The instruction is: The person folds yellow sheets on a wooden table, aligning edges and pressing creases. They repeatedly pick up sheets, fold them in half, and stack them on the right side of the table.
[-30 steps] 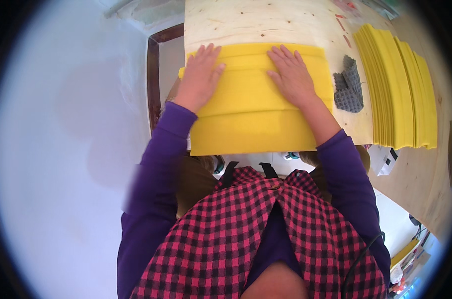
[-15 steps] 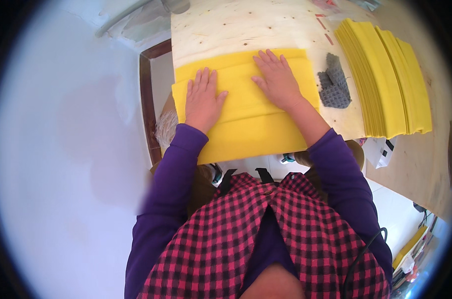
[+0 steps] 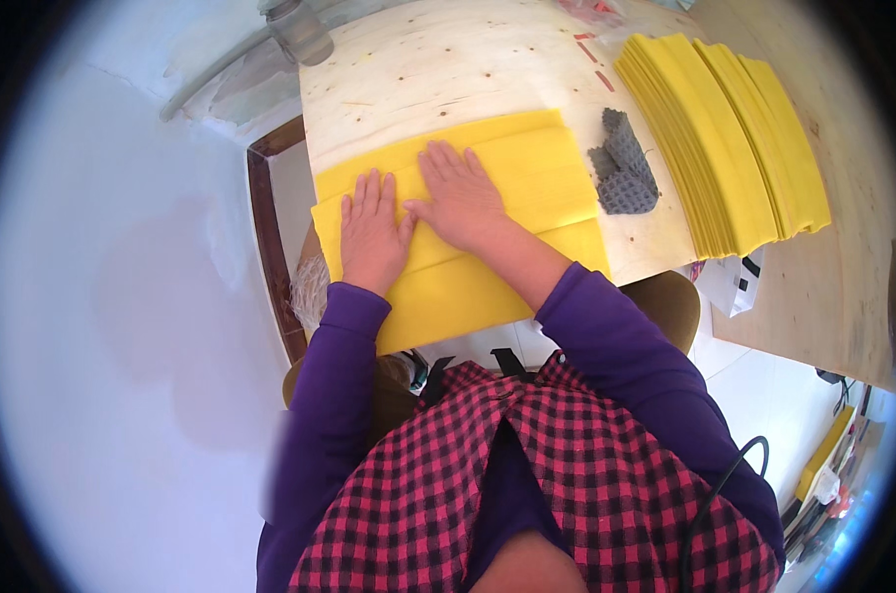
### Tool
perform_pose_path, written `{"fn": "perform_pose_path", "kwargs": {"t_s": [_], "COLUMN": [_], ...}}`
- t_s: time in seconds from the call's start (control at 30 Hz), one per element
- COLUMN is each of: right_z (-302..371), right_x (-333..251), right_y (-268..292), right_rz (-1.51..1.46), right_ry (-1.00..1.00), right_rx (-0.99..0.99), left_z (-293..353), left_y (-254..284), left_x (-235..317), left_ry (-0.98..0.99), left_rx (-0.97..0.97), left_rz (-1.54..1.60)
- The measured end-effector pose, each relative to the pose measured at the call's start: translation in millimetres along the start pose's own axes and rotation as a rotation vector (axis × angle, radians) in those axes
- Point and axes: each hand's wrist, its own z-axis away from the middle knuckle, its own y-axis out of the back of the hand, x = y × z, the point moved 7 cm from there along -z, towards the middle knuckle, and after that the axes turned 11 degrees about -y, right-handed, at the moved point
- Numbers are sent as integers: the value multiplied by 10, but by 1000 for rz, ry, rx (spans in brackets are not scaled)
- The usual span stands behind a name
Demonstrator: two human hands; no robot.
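A yellow cloth lies spread on the wooden table, with fold lines running across it and its near edge hanging at the table's front. My left hand rests flat on the cloth's left part, fingers stretched out and pointing away from me. Just to its right, my right hand also presses flat on the cloth, fingers extended toward the far left. The two thumbs nearly meet. Neither hand grips anything. Right of the cloth lies a crumpled grey waffle-textured rag, apart from both hands.
Stacks of folded yellow cloths stand at the right side of the plywood table. A clear jar is at the far left corner. A white wall closes off the left. A white bag sits below the table's right edge.
My right hand has slid left across the cloth, from its right part to beside my left hand. The left hand stays at about the same spot on the cloth. The view has shifted somewhat.
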Motion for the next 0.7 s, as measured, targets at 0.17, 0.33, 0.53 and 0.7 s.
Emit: {"fn": "perform_pose_path", "kwargs": {"t_s": [0.17, 0.33, 0.53, 0.7], "right_z": [78, 144, 141, 130], "right_x": [623, 1217, 1262, 1277], "right_y": [74, 217, 203, 144], "right_rz": [72, 146, 161, 178], "right_ry": [-211, -393, -437, -414], "right_rx": [2, 23, 32, 77], "left_z": [18, 27, 0, -299], "left_y": [-7, -8, 63, 126], "left_x": [-12, -16, -48, 596], "left_ry": [-15, -35, 41, -68], "left_rx": [14, 53, -51, 67], "left_rz": [2, 26, 137, 154]}}
